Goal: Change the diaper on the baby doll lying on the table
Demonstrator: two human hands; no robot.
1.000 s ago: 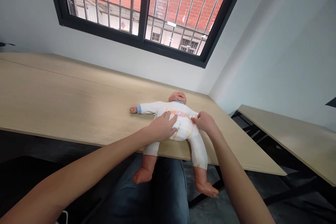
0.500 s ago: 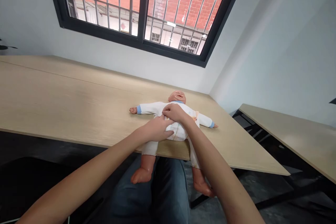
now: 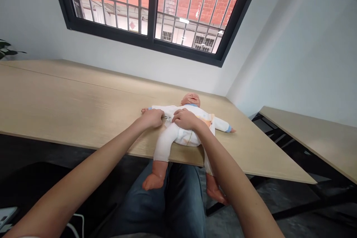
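Observation:
A baby doll (image 3: 192, 119) in a white romper lies on its back at the near edge of a long wooden table (image 3: 69, 100), its bare legs hanging over the edge above my lap. My left hand (image 3: 153, 117) is closed on the romper's cloth near the doll's arm and side. On the doll's chest my right hand (image 3: 185, 119) rests with its fingers curled, pinching the cloth close to the left hand. The doll's other arm stretches out to the right.
A barred black-framed window (image 3: 150, 11) sits in the wall behind the table. A second wooden table (image 3: 312, 134) stands to the right across a gap. Plant leaves (image 3: 7, 48) show at far left. A white cable (image 3: 75, 223) lies on the dark floor.
My left hand moved up from the doll's hip to its arm and side. My right hand crossed from the doll's right side to its chest. The view shifted slightly.

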